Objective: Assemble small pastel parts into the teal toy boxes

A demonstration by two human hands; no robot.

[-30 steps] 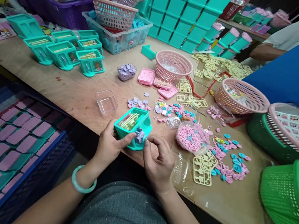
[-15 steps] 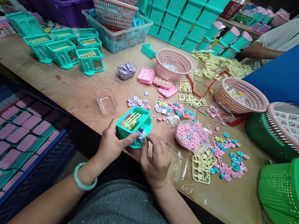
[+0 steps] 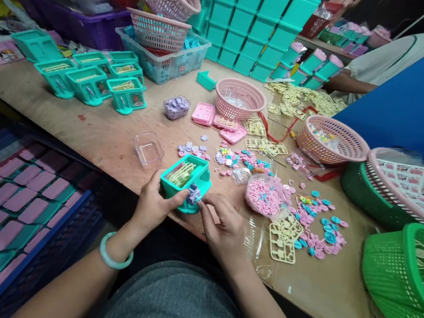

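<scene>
The left hand [image 3: 155,206] is holding a likely light, stiff teal open-topped plastic box [image 3: 173,188], best gripped by its walls; the right hand [image 3: 226,227] is pinching narrowly.

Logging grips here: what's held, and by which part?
The left hand holds the teal box by its near left side; the right hand is at the purple piece, its grip unclear.

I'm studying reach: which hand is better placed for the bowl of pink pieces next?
Probably the right hand: it is nearer the pink pieces, though busy at the teal box, which the left hand holds.
</scene>
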